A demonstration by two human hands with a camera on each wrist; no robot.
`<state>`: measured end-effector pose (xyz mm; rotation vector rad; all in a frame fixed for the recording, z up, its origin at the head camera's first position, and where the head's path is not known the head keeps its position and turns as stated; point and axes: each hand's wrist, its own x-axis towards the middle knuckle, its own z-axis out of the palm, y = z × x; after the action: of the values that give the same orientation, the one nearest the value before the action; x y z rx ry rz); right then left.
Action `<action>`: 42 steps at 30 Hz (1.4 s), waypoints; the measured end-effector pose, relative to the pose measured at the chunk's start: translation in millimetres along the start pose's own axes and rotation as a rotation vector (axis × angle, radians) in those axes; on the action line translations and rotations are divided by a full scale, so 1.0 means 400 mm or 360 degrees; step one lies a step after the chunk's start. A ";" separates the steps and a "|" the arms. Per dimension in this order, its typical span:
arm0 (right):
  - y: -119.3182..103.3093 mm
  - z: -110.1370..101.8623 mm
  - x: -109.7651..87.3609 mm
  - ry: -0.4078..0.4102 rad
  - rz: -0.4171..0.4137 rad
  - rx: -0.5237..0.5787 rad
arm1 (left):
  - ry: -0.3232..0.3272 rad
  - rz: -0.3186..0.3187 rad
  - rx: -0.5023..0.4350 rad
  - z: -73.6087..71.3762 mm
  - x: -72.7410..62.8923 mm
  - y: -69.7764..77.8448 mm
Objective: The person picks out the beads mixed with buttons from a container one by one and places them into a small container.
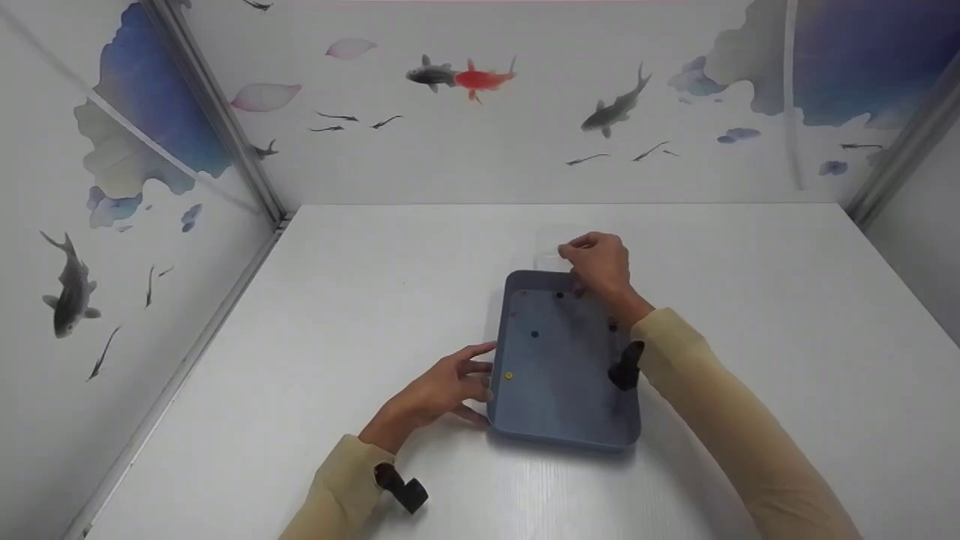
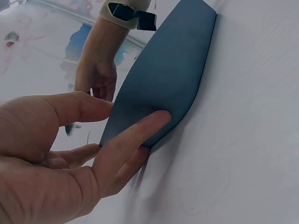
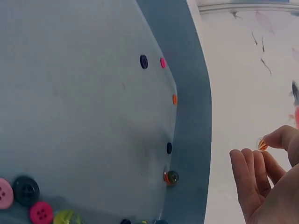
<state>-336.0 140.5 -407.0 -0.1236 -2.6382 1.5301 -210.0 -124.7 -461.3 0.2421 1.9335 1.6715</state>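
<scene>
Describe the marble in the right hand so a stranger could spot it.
Find the blue-grey tray; the right hand is by its far rim. Its fingers pinch a clear, orange-striped marble outside the tray, unlike the buttons inside.

Head view fwd/dn, wrist cams (image 1: pixel 627 367) nr tray (image 1: pixel 559 405)

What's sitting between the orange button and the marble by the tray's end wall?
A dark button lies between the orange button and the marble, in the right wrist view.
</scene>
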 end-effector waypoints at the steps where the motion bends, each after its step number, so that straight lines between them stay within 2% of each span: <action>1: 0.001 -0.002 0.004 0.0007 0.0011 -0.0002 | 0.0001 -0.0002 0.0001 0.000 0.000 0.000; 5: 0.006 -0.008 0.017 0.0030 0.0054 0.0005 | 0.0008 -0.0012 0.0014 -0.001 0.002 0.000; 11: 0.018 -0.005 0.023 0.0080 0.0024 -0.0040 | 0.0028 -0.0018 0.0049 -0.001 0.003 0.001; 21: 0.032 0.011 0.022 0.0096 0.0058 -0.0066 | 0.0011 -0.0006 0.0033 -0.001 0.003 -0.001; 28: 0.039 0.011 0.023 0.0153 0.0063 -0.0110 | -0.0007 -0.0001 0.0003 0.001 0.000 0.005; 42: 0.040 -0.019 0.020 0.0095 0.0030 0.0047 | 0.0019 -0.0015 0.0012 0.001 -0.001 0.004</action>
<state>-342.5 155.9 -417.1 -0.1892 -2.5749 1.5455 -209.9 -124.4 -459.8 0.2264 1.9473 1.6633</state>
